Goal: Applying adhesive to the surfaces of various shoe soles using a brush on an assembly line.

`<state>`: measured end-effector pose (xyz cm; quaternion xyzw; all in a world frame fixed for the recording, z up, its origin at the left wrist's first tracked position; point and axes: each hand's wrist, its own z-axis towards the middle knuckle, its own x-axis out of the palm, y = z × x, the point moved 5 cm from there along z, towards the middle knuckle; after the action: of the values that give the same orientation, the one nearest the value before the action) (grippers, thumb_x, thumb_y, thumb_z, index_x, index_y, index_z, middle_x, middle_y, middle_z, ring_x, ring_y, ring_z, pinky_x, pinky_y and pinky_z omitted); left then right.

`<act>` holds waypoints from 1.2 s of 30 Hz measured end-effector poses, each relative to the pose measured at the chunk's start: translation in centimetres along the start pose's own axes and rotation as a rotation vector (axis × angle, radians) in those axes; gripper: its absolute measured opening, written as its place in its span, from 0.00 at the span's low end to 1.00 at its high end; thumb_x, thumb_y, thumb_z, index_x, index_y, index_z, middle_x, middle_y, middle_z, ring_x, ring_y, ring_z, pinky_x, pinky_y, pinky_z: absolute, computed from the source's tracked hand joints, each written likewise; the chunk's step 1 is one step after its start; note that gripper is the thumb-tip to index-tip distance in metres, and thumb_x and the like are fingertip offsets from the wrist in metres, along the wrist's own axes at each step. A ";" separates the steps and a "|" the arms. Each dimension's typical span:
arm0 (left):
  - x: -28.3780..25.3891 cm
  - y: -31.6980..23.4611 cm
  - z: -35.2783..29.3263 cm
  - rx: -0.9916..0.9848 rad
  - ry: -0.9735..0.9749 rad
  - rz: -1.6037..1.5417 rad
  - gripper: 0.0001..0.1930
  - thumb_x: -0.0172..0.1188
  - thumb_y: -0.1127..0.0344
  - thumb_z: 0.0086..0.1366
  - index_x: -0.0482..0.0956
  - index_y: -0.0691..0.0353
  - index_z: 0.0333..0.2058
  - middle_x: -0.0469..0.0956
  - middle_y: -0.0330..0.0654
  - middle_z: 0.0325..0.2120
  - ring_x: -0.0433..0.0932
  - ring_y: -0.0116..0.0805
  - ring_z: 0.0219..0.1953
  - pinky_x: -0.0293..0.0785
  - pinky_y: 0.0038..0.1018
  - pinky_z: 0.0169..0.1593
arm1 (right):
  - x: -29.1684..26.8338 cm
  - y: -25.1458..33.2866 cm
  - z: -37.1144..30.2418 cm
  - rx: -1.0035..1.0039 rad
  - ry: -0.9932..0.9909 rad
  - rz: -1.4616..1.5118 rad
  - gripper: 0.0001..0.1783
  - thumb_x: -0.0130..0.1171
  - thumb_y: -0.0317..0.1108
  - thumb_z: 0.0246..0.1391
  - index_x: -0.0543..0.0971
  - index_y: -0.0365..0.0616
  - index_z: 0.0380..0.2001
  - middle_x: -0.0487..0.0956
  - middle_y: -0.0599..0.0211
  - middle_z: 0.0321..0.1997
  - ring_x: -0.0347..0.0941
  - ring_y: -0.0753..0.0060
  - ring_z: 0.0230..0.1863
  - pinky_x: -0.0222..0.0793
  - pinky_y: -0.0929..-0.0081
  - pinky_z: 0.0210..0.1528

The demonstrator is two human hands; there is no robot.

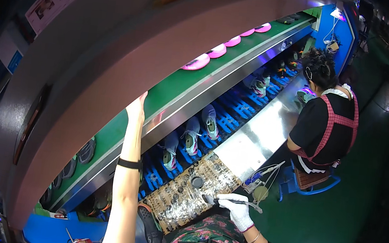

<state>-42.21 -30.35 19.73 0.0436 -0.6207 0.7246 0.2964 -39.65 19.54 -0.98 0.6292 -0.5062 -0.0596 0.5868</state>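
Observation:
My left hand (136, 107) reaches far up to the green upper conveyor belt (169, 89), fingers extended at the edge of the machine hood; what it touches there is hidden. My right hand (238, 209), in a white glove, rests near the bench edge and grips a thin dark brush-like tool (223, 201). The tool's tip lies over a stained paper sheet (185, 193) covering the steel bench. A small dark round pot (197, 182) stands on that paper. Shoes (191, 136) ride on blue carriers on the lower conveyor between my hands.
Pink soles (196, 62) travel on the green belt. A co-worker (328, 123) in a black top and red checked apron sits on a blue stool (311, 182) at the steel bench (261, 134). A large curved hood (90, 60) overhangs the line. Green floor lies right.

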 end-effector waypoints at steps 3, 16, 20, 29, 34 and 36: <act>-2.7 -1.9 -1.1 0.062 -0.058 0.243 0.10 0.61 0.69 0.72 0.74 0.63 0.48 0.75 0.48 0.50 0.78 0.38 0.53 0.82 0.35 0.56 | 1.3 -0.2 0.6 0.023 0.089 -0.054 0.12 0.66 0.19 0.53 0.86 0.33 0.42 0.88 0.59 0.40 0.83 0.72 0.38 0.79 0.77 0.44; -7.3 -8.8 -20.3 0.043 -0.007 0.341 0.44 0.61 0.80 0.61 0.55 0.52 0.74 0.70 0.48 0.59 0.73 0.38 0.60 0.71 0.32 0.63 | 3.8 5.1 0.8 0.010 0.148 0.083 0.14 0.63 0.20 0.54 0.85 0.31 0.45 0.87 0.56 0.44 0.82 0.71 0.40 0.78 0.76 0.44; -8.5 -7.0 -25.9 -0.155 -0.026 0.171 0.56 0.60 0.88 0.52 0.43 0.50 0.76 0.64 0.49 0.65 0.69 0.43 0.65 0.70 0.35 0.65 | 4.7 8.1 1.4 -0.069 0.142 0.105 0.14 0.61 0.18 0.53 0.84 0.31 0.44 0.85 0.51 0.47 0.83 0.65 0.41 0.82 0.73 0.44; -8.3 -1.8 -22.9 -0.418 -0.114 0.047 0.20 0.60 0.70 0.63 0.75 0.67 0.54 0.81 0.39 0.43 0.81 0.30 0.44 0.77 0.28 0.50 | 12.4 13.3 1.6 -0.204 0.285 0.102 0.10 0.62 0.17 0.51 0.83 0.36 0.38 0.83 0.45 0.49 0.83 0.56 0.45 0.83 0.65 0.46; -9.0 -0.5 -25.5 -0.415 -0.061 -0.050 0.20 0.59 0.66 0.60 0.75 0.68 0.50 0.81 0.40 0.36 0.82 0.32 0.36 0.79 0.29 0.43 | 15.5 15.5 0.8 -0.236 0.376 0.059 0.10 0.62 0.14 0.51 0.82 0.34 0.37 0.83 0.44 0.48 0.83 0.55 0.46 0.83 0.66 0.48; -10.2 1.3 -28.1 -0.480 -0.038 -0.183 0.24 0.56 0.67 0.57 0.73 0.70 0.53 0.81 0.47 0.40 0.83 0.40 0.41 0.80 0.36 0.48 | 16.7 16.5 0.2 -0.253 0.402 -0.144 0.10 0.63 0.13 0.49 0.83 0.34 0.36 0.84 0.44 0.48 0.84 0.56 0.47 0.83 0.67 0.48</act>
<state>-25.88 -8.27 7.83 0.0415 -0.7740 0.5256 0.3507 -41.07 10.91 20.78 0.5845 -0.3217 -0.0379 0.7440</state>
